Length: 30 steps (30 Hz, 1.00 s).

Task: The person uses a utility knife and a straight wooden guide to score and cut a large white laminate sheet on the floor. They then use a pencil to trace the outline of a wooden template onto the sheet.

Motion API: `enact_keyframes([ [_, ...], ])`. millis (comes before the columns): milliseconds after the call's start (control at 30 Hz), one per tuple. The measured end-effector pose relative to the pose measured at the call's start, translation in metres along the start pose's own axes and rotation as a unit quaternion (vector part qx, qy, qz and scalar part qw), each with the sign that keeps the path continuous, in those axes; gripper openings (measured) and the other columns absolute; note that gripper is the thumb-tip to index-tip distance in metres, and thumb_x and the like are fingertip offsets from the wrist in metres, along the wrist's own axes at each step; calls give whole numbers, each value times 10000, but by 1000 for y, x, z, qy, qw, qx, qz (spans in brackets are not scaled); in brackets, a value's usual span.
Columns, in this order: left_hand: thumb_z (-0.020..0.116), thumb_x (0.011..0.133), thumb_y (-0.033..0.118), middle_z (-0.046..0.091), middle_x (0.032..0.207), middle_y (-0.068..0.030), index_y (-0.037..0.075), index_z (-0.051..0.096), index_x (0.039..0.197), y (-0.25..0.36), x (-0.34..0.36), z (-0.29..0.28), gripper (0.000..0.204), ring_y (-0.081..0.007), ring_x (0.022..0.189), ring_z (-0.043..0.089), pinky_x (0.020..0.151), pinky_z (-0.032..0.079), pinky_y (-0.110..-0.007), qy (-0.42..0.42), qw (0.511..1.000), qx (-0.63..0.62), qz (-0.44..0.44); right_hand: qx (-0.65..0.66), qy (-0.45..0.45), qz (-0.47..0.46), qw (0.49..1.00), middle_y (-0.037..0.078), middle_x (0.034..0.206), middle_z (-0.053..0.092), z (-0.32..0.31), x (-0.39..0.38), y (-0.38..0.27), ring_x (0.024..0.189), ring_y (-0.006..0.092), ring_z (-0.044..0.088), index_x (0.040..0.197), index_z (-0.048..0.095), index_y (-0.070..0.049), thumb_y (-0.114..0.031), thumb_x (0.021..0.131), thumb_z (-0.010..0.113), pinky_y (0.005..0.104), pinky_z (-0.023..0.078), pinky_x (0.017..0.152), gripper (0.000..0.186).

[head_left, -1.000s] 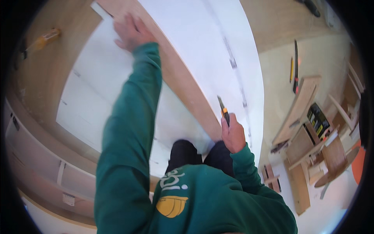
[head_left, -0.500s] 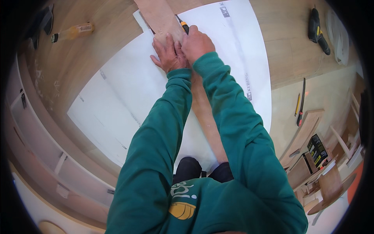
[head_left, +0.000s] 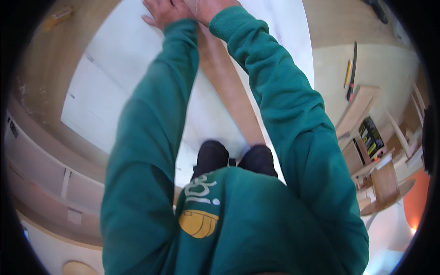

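The plank (head_left: 229, 85) lies on the white sheet (head_left: 107, 68), its long axis running from between the hands down and slightly right to the knees (head_left: 213, 155); the left hand (head_left: 166, 11) is at its left edge, fingers spread, gripping nothing visible; the right hand (head_left: 212, 8) is about as near, on its right side, its fingers cut off by the upper edge; I cannot tell whether they are closed.
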<state>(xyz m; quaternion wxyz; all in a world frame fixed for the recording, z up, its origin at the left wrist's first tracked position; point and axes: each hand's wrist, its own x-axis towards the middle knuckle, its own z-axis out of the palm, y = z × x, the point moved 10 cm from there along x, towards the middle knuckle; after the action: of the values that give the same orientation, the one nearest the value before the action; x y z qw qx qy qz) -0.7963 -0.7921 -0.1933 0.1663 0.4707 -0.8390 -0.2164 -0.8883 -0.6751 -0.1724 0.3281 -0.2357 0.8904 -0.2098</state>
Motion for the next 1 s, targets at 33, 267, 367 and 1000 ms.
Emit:
enact_keyframes([
  [33,481,959,414,326,1516,-148,182,551,1344,-3,2,4,455,-270,1415,281,1122,97,-597,-11,1000,5,-9,4,12,2,1000,238,927,675,2,-9,7,910,368,666,1020,576,19,-227,919,546,436,551,765,268],
  [267,461,978,402,349,1524,-103,200,543,1358,-6,4,8,438,-246,1427,275,1132,131,-576,6,999,52,-7,-4,-38,41,998,266,745,630,30,-145,70,691,454,617,938,463,-7,-252,953,512,542,485,625,251],
  [367,460,982,392,368,1512,-111,201,551,1349,-5,5,8,424,-249,1427,274,1133,131,-576,8,999,36,-1,-7,-69,88,994,257,732,614,44,-216,105,683,451,611,934,435,-16,-242,957,527,538,476,604,245],
  [1000,504,942,398,404,1437,-179,171,603,1283,6,0,-3,421,-311,1358,365,1076,152,-657,4,998,-59,18,27,-171,278,945,253,719,603,23,-358,171,703,467,599,961,478,-24,-214,953,535,535,453,611,199],
])
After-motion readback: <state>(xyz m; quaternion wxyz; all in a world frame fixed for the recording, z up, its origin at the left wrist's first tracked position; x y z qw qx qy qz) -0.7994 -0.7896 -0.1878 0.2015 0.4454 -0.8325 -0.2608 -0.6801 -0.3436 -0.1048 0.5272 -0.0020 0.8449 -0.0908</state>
